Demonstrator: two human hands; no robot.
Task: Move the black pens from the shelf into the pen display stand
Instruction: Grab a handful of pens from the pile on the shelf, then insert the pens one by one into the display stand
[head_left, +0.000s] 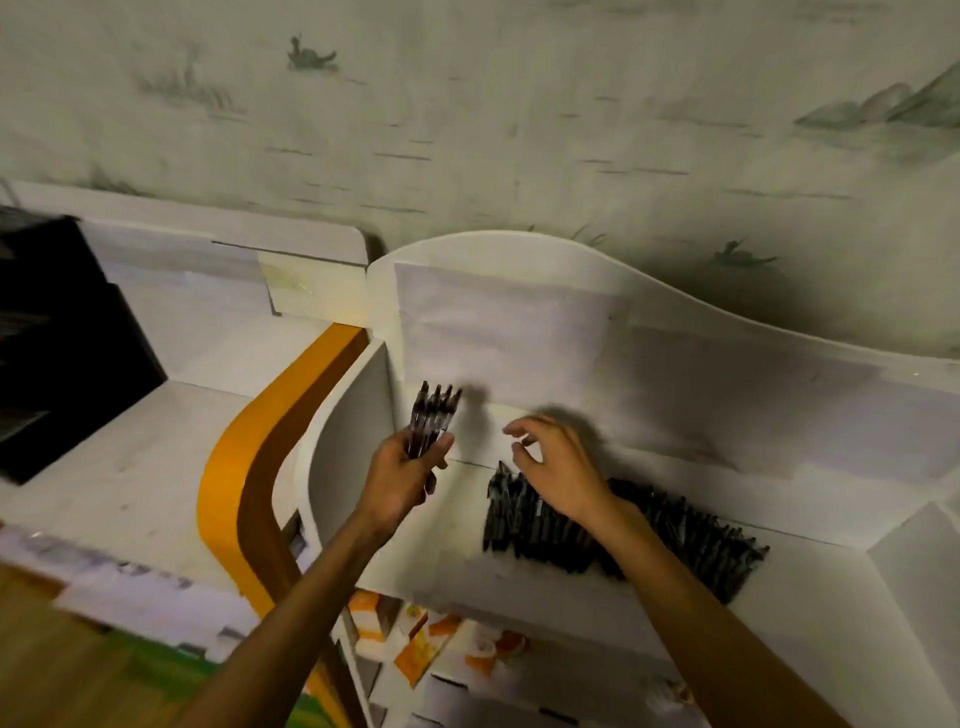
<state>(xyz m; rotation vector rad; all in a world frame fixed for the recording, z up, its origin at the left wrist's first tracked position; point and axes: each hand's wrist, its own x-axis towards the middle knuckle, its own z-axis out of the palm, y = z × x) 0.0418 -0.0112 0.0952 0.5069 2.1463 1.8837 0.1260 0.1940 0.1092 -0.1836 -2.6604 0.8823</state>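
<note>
Fanning upward from the left hand (402, 475), slim black pens (432, 415) glint.

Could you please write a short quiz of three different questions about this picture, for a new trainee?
1. True or false: the left hand holds a bundle of pens.
2. Where does the row of loose black pens lie?
A. on the white shelf
B. on the floor
C. in a drawer
3. Fill in: the right hand is above the row with its fingers spread, and holds ____.

Key: 1 true; 2 A; 3 nothing.
</note>
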